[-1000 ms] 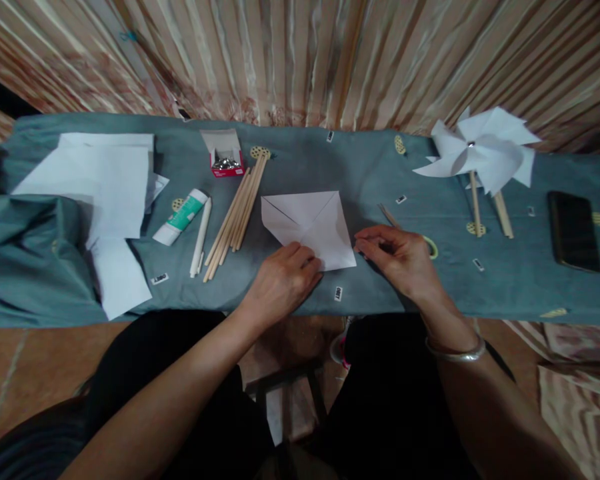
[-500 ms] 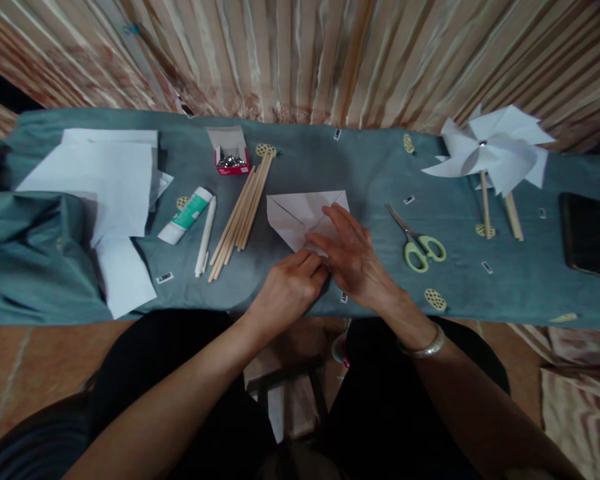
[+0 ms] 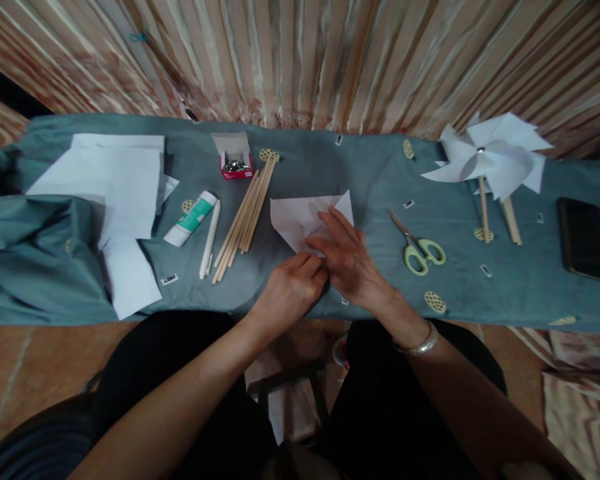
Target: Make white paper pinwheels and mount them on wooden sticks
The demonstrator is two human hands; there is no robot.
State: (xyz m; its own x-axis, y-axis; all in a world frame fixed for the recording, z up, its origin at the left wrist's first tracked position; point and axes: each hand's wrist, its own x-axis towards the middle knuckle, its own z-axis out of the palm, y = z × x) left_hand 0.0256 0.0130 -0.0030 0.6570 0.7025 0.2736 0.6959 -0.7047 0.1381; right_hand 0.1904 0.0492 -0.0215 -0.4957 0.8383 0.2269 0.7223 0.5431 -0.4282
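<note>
A white sheet of paper [image 3: 295, 217] with folds or slits in it lies at the middle of the table, its near corner pointing toward me. My left hand [image 3: 296, 280] is closed at that near corner, fingertips pinched on the paper. My right hand [image 3: 347, 257] rests over the paper's right side, with its index and middle fingers stretched out across the surface. Its thumb is close to the left fingertips and partly hidden. Some of the paper is covered by both hands.
Left of the paper are wooden sticks [image 3: 245, 217], an open box of metal pins [image 3: 237, 167], a white pen [image 3: 210, 240], a glue tube [image 3: 190, 219] and paper sheets [image 3: 125, 173]. To the right lie scissors [image 3: 417, 247], paper pinwheels [image 3: 500, 153] and a phone [image 3: 583, 238].
The paper's far edge and right corner have shifted, the corner now standing out sharper, and its diagonal lines show less. Both hands keep nearly the same pose. The whole view has shifted slightly.
</note>
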